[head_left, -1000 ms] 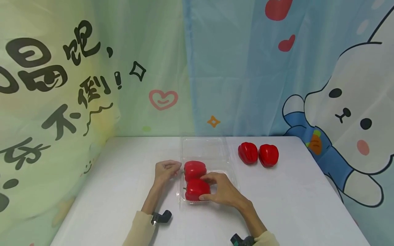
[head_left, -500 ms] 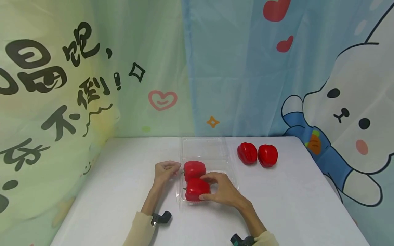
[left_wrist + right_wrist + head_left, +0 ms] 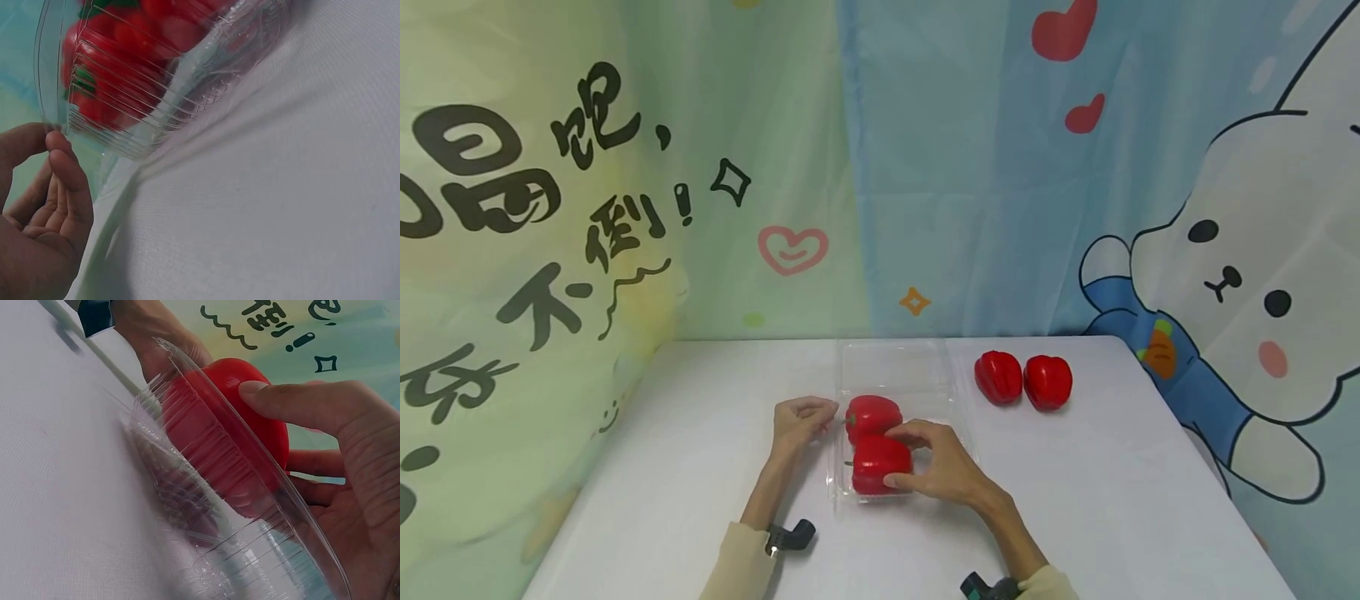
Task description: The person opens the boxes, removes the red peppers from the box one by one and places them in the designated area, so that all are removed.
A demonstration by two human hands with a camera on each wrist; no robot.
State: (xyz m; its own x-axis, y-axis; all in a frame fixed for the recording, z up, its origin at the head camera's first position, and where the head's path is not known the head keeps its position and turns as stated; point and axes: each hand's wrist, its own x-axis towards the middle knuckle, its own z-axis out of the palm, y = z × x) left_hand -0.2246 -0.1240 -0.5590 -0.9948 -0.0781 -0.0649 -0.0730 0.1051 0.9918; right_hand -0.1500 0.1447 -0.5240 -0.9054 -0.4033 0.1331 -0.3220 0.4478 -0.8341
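Observation:
A clear plastic clamshell box [image 3: 942, 410] lies open on the table, its lid [image 3: 891, 365] folded back. Two red bell peppers sit at the left part of its tray, stems pointing left. My right hand [image 3: 951, 467] grips the nearer bell pepper [image 3: 880, 467], thumb on the near side and fingers on the far side. The farther bell pepper [image 3: 872, 417] lies right behind it. At the box's left edge, my left hand [image 3: 799, 423] pinches the plastic rim [image 3: 53, 106] between thumb and forefinger.
Two more red bell peppers, a left one [image 3: 998, 377] and a right one [image 3: 1048, 382], stand side by side at the table's back right. A printed curtain [image 3: 925, 167] hangs behind the white table [image 3: 1075, 500].
The head view has tilted slightly, so the scene sits a little lower. Both hands keep their holds, and the peppers and box stay in place.

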